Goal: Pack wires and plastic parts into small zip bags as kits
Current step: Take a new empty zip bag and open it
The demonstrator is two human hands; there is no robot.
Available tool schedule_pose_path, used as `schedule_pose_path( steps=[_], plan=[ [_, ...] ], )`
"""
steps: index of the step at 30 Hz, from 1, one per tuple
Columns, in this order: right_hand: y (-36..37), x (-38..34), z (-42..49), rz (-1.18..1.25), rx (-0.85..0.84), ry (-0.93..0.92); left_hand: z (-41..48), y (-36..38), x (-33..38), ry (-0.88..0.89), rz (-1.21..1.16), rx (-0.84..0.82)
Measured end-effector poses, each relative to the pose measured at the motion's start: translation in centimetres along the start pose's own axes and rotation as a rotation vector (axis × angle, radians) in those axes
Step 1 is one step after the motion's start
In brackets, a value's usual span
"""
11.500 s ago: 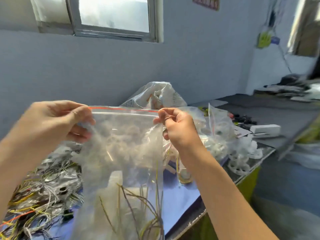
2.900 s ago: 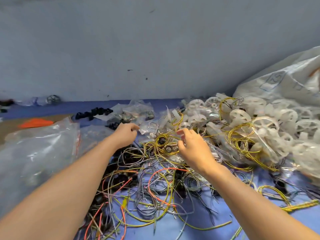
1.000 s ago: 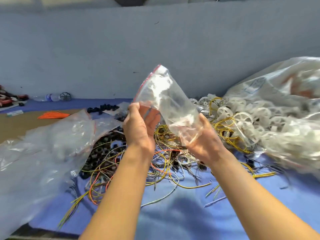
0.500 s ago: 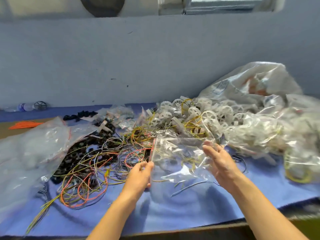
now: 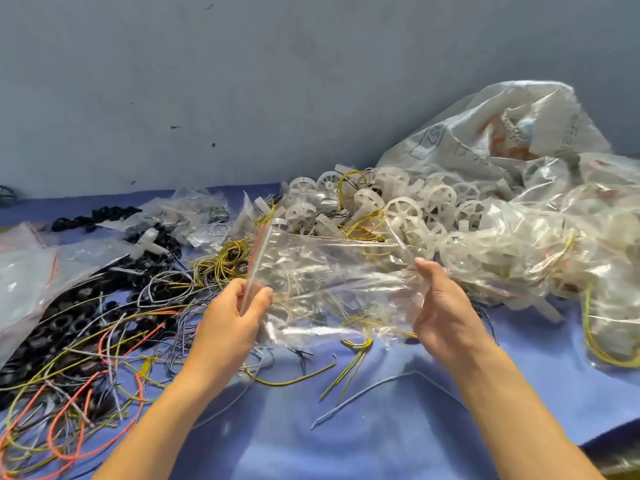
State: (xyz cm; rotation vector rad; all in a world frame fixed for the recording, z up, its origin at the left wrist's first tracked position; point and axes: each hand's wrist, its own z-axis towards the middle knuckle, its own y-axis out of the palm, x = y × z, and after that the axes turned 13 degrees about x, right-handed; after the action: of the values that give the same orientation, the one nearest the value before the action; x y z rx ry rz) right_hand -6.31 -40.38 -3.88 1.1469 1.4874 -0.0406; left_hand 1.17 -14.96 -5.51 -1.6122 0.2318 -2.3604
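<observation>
Up close, crinkled clear zip bag [image 5: 332, 285] with red seal strip, left hand [image 5: 232, 317] pinching its mouth, right hand [image 5: 446, 313] gripping its bottom, spoked white plastic wheels [image 5: 401, 206] behind.

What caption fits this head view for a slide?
Left hand pinches the red-striped mouth of a clear plastic zip bag, right hand grips its bottom, above tangled coloured wires.

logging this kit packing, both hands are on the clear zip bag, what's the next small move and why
Probably part the zip mouth: the left hand pinches the zip bag at its red-striped edge, which looks shut, the right hand holds the far end, and wires and white plastic wheels lie loose nearby.
</observation>
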Motion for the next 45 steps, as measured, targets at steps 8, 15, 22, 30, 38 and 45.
schedule_pose_path(
  steps=[8,15,22,30,38,45],
  plan=[
    [1.4,3.1,-0.6,0.037,-0.097,0.151,1.0,0.2,0.0,-0.151,-0.212,0.116],
    [2.7,5.4,-2.8,-0.168,-0.17,0.152,0.9,0.6,0.1,-0.178,-0.29,0.252],
    [2.1,4.5,-2.8,-0.137,-0.051,0.195,-0.2,0.0,0.1,-0.077,-0.262,0.239],
    [1.8,4.1,-4.7,-0.001,-0.108,0.19,-1.0,-0.7,0.3,0.075,-0.16,0.313],
    [0.4,3.9,-3.8,-0.177,-0.018,-0.029,-0.8,-1.0,0.1,0.118,-0.158,0.324],
    [-1.4,2.0,-2.7,-0.437,-0.064,-0.124,0.4,-1.6,-0.8,-0.121,-0.299,0.267]
  ],
)
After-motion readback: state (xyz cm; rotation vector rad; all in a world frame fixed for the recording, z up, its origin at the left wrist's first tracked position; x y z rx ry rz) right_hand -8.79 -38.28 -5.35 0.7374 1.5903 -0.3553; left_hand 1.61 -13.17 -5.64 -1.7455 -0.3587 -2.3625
